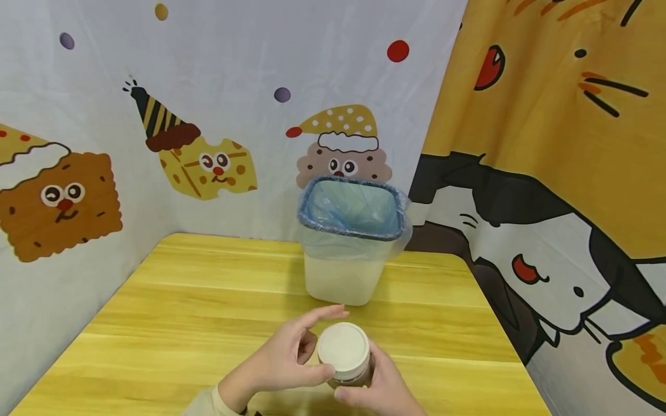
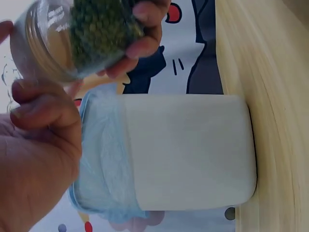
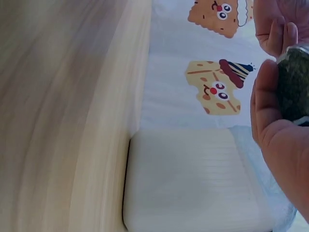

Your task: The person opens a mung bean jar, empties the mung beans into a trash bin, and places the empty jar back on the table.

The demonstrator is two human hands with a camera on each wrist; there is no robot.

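Jar point(image 2: 58, 41), clear, green contents point(image 2: 99, 36) inside, lid point(image 1: 343, 348) still on; above counter point(image 1: 208, 300), six o'clock of lined bin point(image 1: 340, 274). Right hand point(image 1: 386, 386): grip around jar. Left hand point(image 1: 281, 358): grip spread, lid's nine o'clock.

A white cloth point(image 1: 218, 63) hangs behind a yellow wooden table point(image 1: 208, 289) with rounded far corners. Printed on it are 3 food faces in party hats point(image 1: 162, 118), including a biscuit point(image 1: 93, 190) and cheese point(image 1: 208, 173), plus 4 dots point(image 1: 282, 94). The folded curtain point(image 1: 525, 110) at right shows an orange animal above a black-and-white one point(image 1: 551, 248). The light is soft.
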